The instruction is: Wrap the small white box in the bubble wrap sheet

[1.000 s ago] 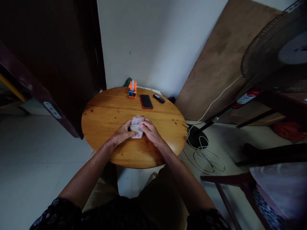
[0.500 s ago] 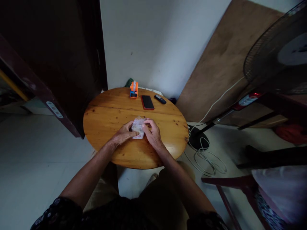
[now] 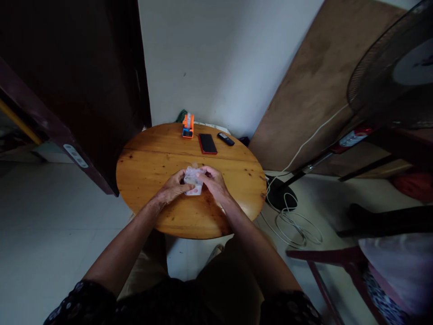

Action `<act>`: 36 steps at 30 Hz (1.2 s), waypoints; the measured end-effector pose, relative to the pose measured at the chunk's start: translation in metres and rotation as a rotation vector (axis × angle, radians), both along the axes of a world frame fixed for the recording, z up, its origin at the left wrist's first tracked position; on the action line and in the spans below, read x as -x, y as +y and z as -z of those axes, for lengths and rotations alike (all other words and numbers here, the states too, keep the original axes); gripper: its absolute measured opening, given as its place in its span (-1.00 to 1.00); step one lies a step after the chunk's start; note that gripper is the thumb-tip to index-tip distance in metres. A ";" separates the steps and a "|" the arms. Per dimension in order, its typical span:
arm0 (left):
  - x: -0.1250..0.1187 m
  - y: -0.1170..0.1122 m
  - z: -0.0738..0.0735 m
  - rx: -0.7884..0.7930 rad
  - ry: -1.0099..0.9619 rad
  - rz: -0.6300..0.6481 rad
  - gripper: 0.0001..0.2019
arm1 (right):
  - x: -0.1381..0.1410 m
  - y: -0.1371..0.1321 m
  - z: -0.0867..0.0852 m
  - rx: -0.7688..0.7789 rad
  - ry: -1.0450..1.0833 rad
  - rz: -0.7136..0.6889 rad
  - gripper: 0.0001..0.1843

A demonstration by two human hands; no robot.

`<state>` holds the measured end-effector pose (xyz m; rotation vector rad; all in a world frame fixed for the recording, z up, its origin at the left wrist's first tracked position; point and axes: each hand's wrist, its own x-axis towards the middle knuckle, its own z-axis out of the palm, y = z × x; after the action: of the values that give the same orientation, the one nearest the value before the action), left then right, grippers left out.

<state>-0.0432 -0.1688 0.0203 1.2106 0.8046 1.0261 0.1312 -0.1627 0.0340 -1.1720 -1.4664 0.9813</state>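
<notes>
Between my two hands, over the near half of the round wooden table [image 3: 152, 158], is a small whitish, see-through pack [image 3: 194, 189] with pinkish marks; its exact kind is too small to make out. My left hand [image 3: 176, 186] grips its left side, thumb lying across the front face. My right hand [image 3: 214, 181] is closed at its upper right, thumb on top of the pack and the other fingers curled behind the edge. A little clear, crinkled film shows at the pack's far edge.
Toward the back of the table are an orange tape dispenser [image 3: 188, 126], a dark phone with a red edge [image 3: 207, 144] and a black remote [image 3: 225, 139]. On the right stands a fan [image 3: 399, 67], with a pale cable [image 3: 287, 216] coiled on the floor.
My right thumb has moved left and lies flatter across the top of the pack. The left hand keeps its grip, and more of the pack's pinkish lower front shows.
</notes>
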 end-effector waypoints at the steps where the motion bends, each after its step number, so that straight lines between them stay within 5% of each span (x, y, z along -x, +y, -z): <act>1: 0.000 0.000 0.000 -0.001 0.002 -0.014 -0.47 | 0.001 0.001 0.002 -0.015 -0.008 0.019 -0.70; 23: 0.000 0.002 0.001 -0.021 0.047 -0.078 -0.44 | -0.001 -0.007 0.009 -0.194 -0.144 0.032 -0.70; 36: -0.001 0.001 -0.001 -0.161 0.270 -0.155 -0.58 | -0.002 -0.006 0.006 -0.094 -0.118 -0.042 -0.68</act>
<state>-0.0418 -0.1676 0.0210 1.4632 1.0551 1.0820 0.1333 -0.1691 0.0279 -1.1507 -1.6191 0.8740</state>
